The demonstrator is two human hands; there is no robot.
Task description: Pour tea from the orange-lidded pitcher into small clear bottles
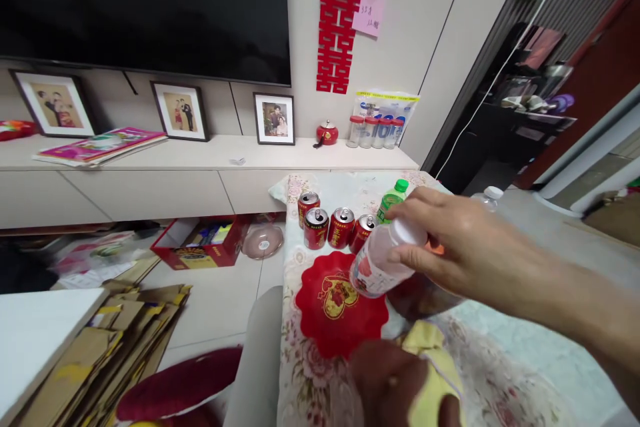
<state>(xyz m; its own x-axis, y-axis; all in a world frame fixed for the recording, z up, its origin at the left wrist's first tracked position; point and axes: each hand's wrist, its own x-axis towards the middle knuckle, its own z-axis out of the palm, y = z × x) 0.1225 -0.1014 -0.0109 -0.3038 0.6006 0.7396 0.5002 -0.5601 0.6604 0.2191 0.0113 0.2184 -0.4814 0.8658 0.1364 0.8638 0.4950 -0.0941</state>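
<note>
On your surface point(500, 347), the plate point(334, 310) lies at 12 o'clock, four cans point(330, 225) just behind it. At 1 o'clock your right hand point(450, 240) holds a tilted bottle point(383, 260) before an upright bottle point(393, 200). Cardboard point(115, 340) lies on the floor at 9 o'clock.

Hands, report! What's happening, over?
Right hand grips white-capped bottle, tilted over red plate. Left hand low, by yellow cloth. Cans behind, apart.

The person's bare right hand point(445, 240) ran into a long forearm with no sleeve as far as the picture's right edge. The bare left hand point(393, 380) showed only in part at the lower edge, shadowed and blurred. Soft pale yellow fabric point(435, 383) lay against it; whether it was a cuff could not be told.
</note>
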